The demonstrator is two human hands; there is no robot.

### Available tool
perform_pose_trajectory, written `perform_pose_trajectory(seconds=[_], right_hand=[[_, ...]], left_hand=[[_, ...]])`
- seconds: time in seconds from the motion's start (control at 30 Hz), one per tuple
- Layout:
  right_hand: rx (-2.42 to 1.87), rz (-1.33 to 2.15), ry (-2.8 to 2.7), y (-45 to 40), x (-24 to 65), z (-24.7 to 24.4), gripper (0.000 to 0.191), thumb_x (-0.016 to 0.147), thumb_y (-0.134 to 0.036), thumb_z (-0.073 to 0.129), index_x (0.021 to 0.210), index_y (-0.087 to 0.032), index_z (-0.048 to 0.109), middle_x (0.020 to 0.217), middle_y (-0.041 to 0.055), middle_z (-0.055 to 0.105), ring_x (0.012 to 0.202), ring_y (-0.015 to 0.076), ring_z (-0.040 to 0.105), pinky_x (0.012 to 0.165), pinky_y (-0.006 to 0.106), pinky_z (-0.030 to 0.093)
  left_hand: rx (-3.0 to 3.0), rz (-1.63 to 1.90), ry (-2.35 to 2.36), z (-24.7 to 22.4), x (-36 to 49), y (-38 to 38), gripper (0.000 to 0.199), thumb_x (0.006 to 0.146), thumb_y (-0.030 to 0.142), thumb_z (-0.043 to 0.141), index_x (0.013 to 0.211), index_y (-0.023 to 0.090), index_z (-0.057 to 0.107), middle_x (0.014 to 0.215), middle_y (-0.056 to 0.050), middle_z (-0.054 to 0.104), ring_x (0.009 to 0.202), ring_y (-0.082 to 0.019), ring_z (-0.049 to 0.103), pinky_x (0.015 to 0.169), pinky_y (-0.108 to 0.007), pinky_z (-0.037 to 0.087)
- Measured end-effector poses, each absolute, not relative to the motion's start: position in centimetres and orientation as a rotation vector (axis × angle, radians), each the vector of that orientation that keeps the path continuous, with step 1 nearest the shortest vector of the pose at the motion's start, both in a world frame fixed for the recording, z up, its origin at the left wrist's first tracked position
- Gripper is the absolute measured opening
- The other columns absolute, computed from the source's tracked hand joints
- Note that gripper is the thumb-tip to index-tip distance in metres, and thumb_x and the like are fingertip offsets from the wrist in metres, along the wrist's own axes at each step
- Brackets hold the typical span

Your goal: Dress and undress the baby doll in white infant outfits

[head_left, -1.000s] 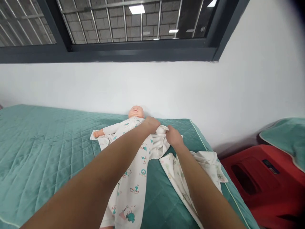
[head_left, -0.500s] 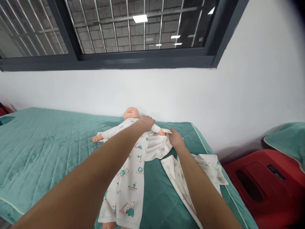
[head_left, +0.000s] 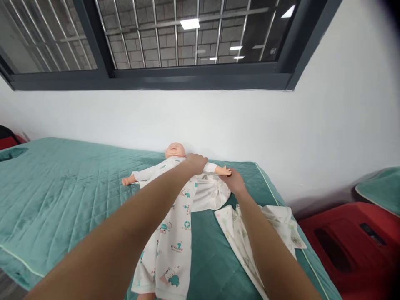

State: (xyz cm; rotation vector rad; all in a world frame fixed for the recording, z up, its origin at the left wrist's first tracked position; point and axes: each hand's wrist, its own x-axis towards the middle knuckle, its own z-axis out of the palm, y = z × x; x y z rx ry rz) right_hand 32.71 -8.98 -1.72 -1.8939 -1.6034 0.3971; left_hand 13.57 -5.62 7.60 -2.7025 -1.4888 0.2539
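A baby doll (head_left: 175,150) lies on its back, dressed in a white printed outfit (head_left: 175,246) that covers its legs. My left hand (head_left: 196,163) is closed round the upper part of the doll's sleeved arm, on the right side of the picture. Beside the doll's bare hand (head_left: 223,171), my right hand (head_left: 233,181) is closed at the edge of a white cloth (head_left: 212,193), which spreads out from the doll's side below that arm. The doll's other arm is stretched out to the left, its hand bare.
Another white printed garment (head_left: 239,233) lies under my right forearm on the green quilted bed (head_left: 78,187). At the right stands a red plastic chair (head_left: 350,246) with green fabric (head_left: 381,189). A wall and barred window are behind.
The doll's hand now shows fully past the white cloth's edge, where it was partly covered before. My right hand has shifted slightly right and down. The view has shifted a little.
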Motion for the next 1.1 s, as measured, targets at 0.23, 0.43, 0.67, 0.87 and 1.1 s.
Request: perform_pose_trajectory(seconds=[0.23,0.43,0.67,0.87,1.1], right_hand=[[-1.841,0.394,-1.618,-8.8,33.2,-2.2,0.038,0.079,-0.029,0.059,0.114,-0.014,0.062,0.101,0.009,0.072,0.09,0.0225,0.067,0.073,0.028,0.05],[-1.868,0.16,-1.668,-10.2,31.6,-1.5,0.057,0.074,-0.005,0.047,0.131,-0.007,0.051,0.133,0.0223,0.056,0.127,0.032,0.049,0.108,0.047,0.037],[-1.435,0.196,-1.682,-12.3,22.9,-2.5,0.044,0.093,-0.036,0.048,0.132,-0.016,0.048,0.133,0.0164,0.052,0.124,0.0261,0.05,0.11,0.044,0.04],[-1.338,0.69,-1.437,-12.8,20.4,-3.0,0.047,0.094,-0.053,0.044,0.127,-0.022,0.054,0.136,0.0092,0.058,0.127,0.0224,0.053,0.113,0.042,0.039],[-1.372,0.759,-1.38,-13.0,20.3,-2.3,0.057,0.092,-0.059,0.046,0.139,-0.027,0.048,0.15,0.0041,0.048,0.14,0.0211,0.042,0.118,0.038,0.034]], left_hand=[[-2.726,-0.002,-1.603,6.7,13.2,-8.4,0.038,0.087,0.028,0.058,0.124,0.018,0.057,0.127,-0.013,0.064,0.118,-0.029,0.059,0.099,-0.042,0.048],[-2.285,-1.255,-2.168,3.7,2.7,-15.3,0.042,0.097,0.041,0.042,0.134,0.024,0.051,0.142,-0.006,0.056,0.133,-0.023,0.05,0.112,-0.038,0.04],[-2.084,-1.819,-2.838,0.8,-1.4,-19.2,0.054,0.096,0.055,0.041,0.145,0.033,0.045,0.152,0.001,0.049,0.137,-0.025,0.049,0.112,-0.041,0.044],[-2.338,-1.626,-2.516,0.5,-0.4,-16.4,0.056,0.1,0.052,0.032,0.151,0.03,0.036,0.148,-0.002,0.053,0.138,-0.024,0.048,0.111,-0.039,0.045],[-2.419,-1.479,-2.253,1.1,0.2,-11.2,0.049,0.098,0.05,0.04,0.133,0.02,0.053,0.143,-0.01,0.055,0.133,-0.024,0.047,0.114,-0.037,0.036]])
